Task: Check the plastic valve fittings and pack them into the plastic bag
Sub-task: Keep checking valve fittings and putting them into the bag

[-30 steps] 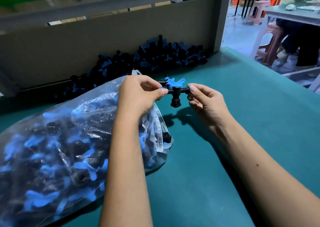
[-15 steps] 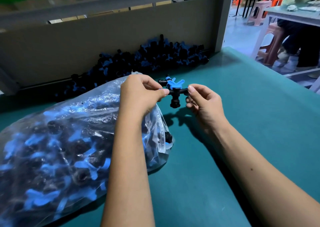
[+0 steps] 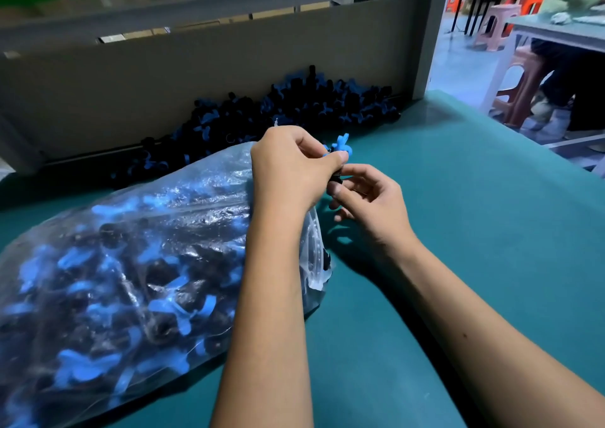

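A black valve fitting with a blue butterfly handle (image 3: 339, 148) is held above the green table between both hands. My left hand (image 3: 291, 169) pinches its upper part, and most of the black body is hidden behind the fingers. My right hand (image 3: 370, 198) grips its lower end from below. A clear plastic bag (image 3: 131, 277) full of black and blue fittings lies on the left, its open mouth near my left wrist. A loose heap of fittings (image 3: 278, 107) lies along the back wall.
The green table top (image 3: 458, 231) extends to the right and front. A grey panel (image 3: 196, 67) closes the back. Beyond the right edge stand plastic stools (image 3: 520, 87) and another table with a seated person (image 3: 569, 77).
The fitting has turned from lying crosswise between my hands to upright, handle on top. Both hands have closed in on it and moved nearer each other.
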{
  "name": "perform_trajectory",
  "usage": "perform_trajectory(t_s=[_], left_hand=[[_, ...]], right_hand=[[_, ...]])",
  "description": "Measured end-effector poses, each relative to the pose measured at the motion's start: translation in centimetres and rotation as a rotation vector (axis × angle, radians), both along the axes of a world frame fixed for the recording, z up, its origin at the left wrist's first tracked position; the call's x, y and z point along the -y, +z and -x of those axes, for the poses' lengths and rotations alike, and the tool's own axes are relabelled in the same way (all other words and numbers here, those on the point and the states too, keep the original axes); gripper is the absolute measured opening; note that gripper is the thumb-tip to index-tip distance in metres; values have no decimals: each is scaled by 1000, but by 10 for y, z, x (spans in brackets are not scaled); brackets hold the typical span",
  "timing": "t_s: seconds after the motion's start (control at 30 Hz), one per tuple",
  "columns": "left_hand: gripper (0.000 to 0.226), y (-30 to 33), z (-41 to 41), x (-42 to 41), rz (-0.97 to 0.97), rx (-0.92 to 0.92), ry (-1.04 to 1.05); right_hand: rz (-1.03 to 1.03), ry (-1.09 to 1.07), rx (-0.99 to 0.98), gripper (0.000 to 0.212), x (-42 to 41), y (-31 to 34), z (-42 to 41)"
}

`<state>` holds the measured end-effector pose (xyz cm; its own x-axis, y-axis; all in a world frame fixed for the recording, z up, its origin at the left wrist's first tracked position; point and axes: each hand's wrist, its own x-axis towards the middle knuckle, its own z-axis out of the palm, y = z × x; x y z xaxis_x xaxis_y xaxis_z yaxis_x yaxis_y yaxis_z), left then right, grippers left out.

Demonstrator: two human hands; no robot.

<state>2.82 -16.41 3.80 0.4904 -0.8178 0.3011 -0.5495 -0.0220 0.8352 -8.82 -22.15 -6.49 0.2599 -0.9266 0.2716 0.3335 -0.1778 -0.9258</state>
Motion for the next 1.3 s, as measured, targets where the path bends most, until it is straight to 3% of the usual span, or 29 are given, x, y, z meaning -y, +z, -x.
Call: perform_trajectory(t_s=[0.13, 0.23, 0.3, 0.4, 0.47, 0.6, 0.77, 0.87, 0.97, 1.07, 1.17, 1.23, 1.3], left_hand=[[24, 1, 0, -2, -27, -73, -47], [31, 9, -2, -6, 105, -106, 2], [36, 19, -5, -8, 242, -111, 33], [40, 30, -4, -11, 364, -232, -80], [40, 32, 4, -11, 376, -236, -131], [37, 30, 12, -8, 362, -131, -165], [36, 25, 13, -7, 341, -61, -161], [36, 21, 14, -4, 324, -41, -163], [35, 14, 11, 1, 363, -89, -158], [37, 1, 4, 9, 360, -145, -106], [39, -15, -4, 15, 212, -157, -17], [40, -22, -10, 18, 123, -139, 46], [35, -27, -15, 19, 68, -110, 88]], right_hand=[[32, -82, -64, 20, 1, -2, -2], [-37, -23, -21, 11, 2, 1, 0], [-181, 101, 28, 19, 1, 5, 2], [-422, 403, 156, 32, -4, 16, 2], [-524, 615, 204, 27, -10, 24, 1], [-497, 827, 69, 21, -27, 43, -12], [-256, 673, -336, 37, -37, 73, -35], [-96, 529, -370, 47, -32, 77, -47], [98, 285, -541, 51, -30, 67, -54], [181, 348, -434, 37, -25, 53, -55], [80, 220, -364, 9, -4, 47, -58], [46, 63, -434, 11, 15, 38, -61], [158, -181, -637, 12, 37, 27, -61]])
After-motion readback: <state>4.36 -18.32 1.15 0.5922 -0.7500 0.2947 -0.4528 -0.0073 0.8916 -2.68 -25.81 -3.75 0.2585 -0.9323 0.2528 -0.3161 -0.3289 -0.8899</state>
